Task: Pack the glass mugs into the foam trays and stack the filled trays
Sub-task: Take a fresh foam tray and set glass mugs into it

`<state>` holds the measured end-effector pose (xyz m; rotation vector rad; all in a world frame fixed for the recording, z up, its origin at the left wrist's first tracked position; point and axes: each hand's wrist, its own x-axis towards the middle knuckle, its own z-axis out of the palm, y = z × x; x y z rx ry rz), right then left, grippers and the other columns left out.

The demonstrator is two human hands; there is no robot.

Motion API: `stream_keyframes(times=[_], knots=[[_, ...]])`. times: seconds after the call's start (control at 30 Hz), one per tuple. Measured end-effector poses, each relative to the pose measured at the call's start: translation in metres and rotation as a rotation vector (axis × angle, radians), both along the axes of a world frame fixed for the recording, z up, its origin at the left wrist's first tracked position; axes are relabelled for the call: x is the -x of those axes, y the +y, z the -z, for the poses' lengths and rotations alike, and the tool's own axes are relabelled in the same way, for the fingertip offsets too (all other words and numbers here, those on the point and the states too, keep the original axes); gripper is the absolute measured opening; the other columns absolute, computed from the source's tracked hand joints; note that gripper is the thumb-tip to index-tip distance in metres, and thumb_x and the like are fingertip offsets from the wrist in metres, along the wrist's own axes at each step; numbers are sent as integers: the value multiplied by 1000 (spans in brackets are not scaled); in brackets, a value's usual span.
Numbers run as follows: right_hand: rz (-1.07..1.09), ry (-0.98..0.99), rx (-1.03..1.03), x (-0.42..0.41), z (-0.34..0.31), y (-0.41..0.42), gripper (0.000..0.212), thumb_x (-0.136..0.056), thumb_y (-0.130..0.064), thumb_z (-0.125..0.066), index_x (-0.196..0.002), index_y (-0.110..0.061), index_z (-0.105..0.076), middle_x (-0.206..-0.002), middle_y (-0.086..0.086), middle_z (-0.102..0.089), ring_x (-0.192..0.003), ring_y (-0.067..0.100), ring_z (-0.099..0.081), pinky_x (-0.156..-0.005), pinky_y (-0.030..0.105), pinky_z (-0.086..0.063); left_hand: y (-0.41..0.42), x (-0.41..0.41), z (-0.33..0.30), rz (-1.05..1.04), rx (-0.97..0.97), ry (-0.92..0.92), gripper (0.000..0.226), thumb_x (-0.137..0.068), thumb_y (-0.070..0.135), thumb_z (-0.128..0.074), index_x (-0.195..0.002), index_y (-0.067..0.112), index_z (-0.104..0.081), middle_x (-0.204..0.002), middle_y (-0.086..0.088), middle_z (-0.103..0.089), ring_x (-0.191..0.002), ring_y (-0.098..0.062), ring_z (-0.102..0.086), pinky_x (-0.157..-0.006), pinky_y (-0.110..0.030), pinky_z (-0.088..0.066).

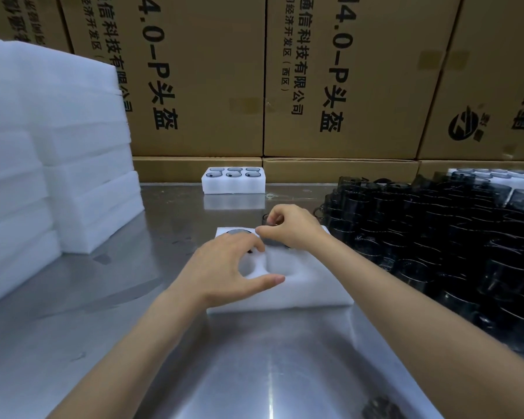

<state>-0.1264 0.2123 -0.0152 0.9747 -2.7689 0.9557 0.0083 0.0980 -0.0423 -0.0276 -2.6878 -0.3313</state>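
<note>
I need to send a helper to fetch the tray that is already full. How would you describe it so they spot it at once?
Look to the far edge of the steel table, right below the wall of cardboard boxes. A small white filled foam tray stands there alone, with six dark mug rims showing in two rows of three. The tray under the hands is only partly filled, and the foam stack at left shows no mugs.

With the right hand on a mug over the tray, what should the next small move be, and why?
Probably press the mug down into its far pocket. The right hand grips it at the tray, the left hand rests on the foam, and the near pockets look empty.
</note>
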Motion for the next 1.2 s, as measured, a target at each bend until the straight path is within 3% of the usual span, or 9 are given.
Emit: stream_keyframes(times=[0.13, 0.3, 0.4, 0.47, 0.53, 0.63, 0.73, 1.0, 1.2], knots=[[41, 89, 51, -2, 12, -2, 28, -74, -51, -70, -76, -30, -52, -97, -4, -53, -91, 17, -52, -65, 26, -36, 0, 0, 2, 6, -5, -3, 55, -67, 79, -46, -105, 39, -52, -108, 26, -54, -100, 3, -46, -75, -18, -33], [2, 54, 6, -2, 10, 1, 41, -81, -66, -54, -81, -25, -57, -97, -1, -53, -102, 20, -47, -79, 32, -40, -5, 2, 1, 23, -117, -34, 61, -66, 84, -35, -105, 40, -53, -106, 28, -54, -100, 7, -45, -77, -11, -35], [-37, 80, 188, -2, -4, 15, 47, -95, -54, -35, -88, -19, -65, -100, -1, -59, -117, 23, -42, -90, 37, -37, -6, 3, 2, 59, -234, 56, 56, -75, 77, -33, -108, 37, -55, -106, 28, -54, -102, 5, -46, -87, -21, -41], [-74, 53, 344, -3, -8, 33, 43, -100, -42, -28, -110, -23, -65, -118, -6, -58, -127, 14, -37, -98, 33, -33, -5, 6, -2, 71, -200, 99, 61, -79, 74, -33, -125, 38, -49, -127, 30, -46, -119, 5, -38, -100, -20, -34], [-149, 56, 225, -6, -4, 49, 44, -102, -36, -21, -135, -31, -50, -142, -15, -44, -138, 3, -23, -108, 29, -23, -4, 10, -7, 87, -129, 40, 73, -80, 75, -29, -144, 40, -29, -148, 29, -20, -137, 8, -14, -111, -21, -14], [-239, 61, -40, -13, 11, 59, 46, -104, -33, -16, -149, -31, -26, -154, -23, -19, -142, -5, -5, -117, 29, -9, -3, 16, -9, 94, 0, -108, 79, -82, 73, -22, -150, 36, -9, -152, 27, 5, -140, 7, 10, -115, -27, 4], [-241, 51, -97, -16, 20, 61, 47, -103, -31, -16, -150, -34, -21, -154, -26, -11, -141, -7, -3, -113, 23, -7, -3, 17, -6, 82, 20, -179, 77, -82, 68, -23, -150, 36, -9, -155, 24, 2, -142, 4, 11, -116, -30, 5], [-205, 37, -236, -22, 16, 63, 47, -101, -31, -20, -146, -40, -26, -153, -29, -11, -142, -6, -6, -110, 32, -18, -4, 18, -6, 53, 11, -214, 69, -80, 65, -23, -145, 43, -26, -154, 23, -15, -144, 1, 0, -117, -36, 2], [-213, 63, -331, -23, 15, 56, 48, -100, -29, -19, -147, -36, -27, -156, -19, -15, -144, 3, -10, -113, 33, -14, 1, 21, -5, 9, 10, -247, 68, -76, 66, -27, -140, 42, -35, -153, 18, -25, -145, -5, -8, -117, -38, -1]])
